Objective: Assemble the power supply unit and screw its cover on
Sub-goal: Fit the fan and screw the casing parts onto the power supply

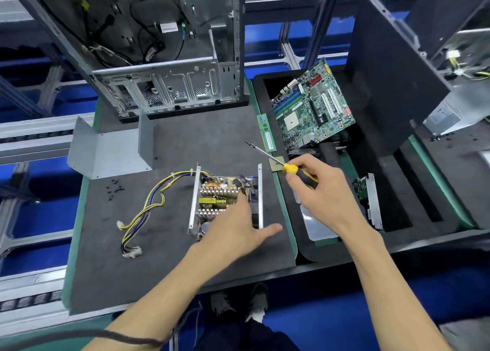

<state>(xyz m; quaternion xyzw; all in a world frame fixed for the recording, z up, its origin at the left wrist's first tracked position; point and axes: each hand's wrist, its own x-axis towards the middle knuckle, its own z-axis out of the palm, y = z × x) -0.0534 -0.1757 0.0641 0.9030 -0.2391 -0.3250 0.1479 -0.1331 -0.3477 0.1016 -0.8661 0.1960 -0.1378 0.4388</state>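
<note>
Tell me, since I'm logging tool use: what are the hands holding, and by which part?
The right hand grips a screwdriver by its yellow-and-black handle. The left hand holds nothing.

Yellow-and-black screwdriver handle — green motherboard — grey cover.

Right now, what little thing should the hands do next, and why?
Probably fetch the grey metal cover, which lies apart on the mat, and set it over the open power supply. Its insides are bare, the left hand rests on it, and the right hand already grips the screwdriver.
</note>
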